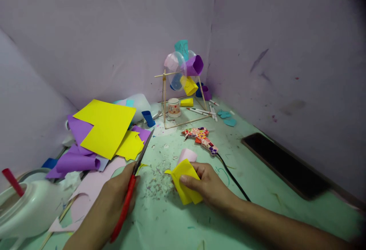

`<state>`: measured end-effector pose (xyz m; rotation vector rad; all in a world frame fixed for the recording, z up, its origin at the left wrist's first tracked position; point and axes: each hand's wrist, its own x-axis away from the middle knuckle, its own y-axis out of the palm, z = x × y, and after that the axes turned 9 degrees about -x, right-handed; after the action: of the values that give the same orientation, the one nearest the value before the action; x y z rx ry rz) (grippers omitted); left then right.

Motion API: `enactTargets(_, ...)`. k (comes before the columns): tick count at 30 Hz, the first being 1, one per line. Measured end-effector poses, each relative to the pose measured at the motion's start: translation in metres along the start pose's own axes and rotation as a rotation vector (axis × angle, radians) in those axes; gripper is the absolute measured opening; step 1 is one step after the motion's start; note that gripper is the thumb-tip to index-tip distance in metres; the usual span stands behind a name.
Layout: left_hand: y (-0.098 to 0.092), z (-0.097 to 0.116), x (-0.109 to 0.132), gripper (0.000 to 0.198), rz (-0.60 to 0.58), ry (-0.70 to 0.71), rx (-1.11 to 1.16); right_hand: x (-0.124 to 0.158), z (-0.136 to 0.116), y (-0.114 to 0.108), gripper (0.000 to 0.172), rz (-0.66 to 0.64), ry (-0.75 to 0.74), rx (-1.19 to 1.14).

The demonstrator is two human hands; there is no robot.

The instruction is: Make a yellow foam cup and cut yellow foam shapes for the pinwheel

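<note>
My left hand (110,200) is closed round the red handles of a pair of scissors (134,179), whose blades point away toward the paper pile. My right hand (207,185) pinches a folded yellow paper piece (184,183) just above the green table (257,204). A small pink paper roll (187,154) lies right behind the yellow piece. A thin yellow offcut (142,166) sits beside the scissor blades.
Yellow, purple and pink sheets (104,128) are piled at the left. A stick-and-paper-cup wheel model (183,78) stands at the back with a small cup (174,107) and markers (200,110). A patterned glue gun (201,137) with black cord, a dark phone (286,164) and a white container (31,208) lie around.
</note>
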<state>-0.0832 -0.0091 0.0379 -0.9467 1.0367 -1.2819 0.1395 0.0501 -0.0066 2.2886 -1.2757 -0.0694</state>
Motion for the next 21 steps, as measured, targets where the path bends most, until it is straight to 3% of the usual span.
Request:
enactTargets(5, 0.004, -0.004, 0.003, 0.041, 0.003, 0.022, 0.016, 0.000, 0.000, -0.001, 0.039, -0.019, -0.020, -0.010)
enactTargets(12, 0.006, 0.023, 0.014, 0.047, -0.091, 0.080, 0.075, -0.001, 0.002, -0.002, 0.038, 0.037, -0.087, -0.008)
enactTargets(21, 0.039, 0.018, 0.020, 0.049, -0.045, 0.059, -0.043, 0.001, -0.003, 0.002, 0.028, 0.067, -0.122, 0.054)
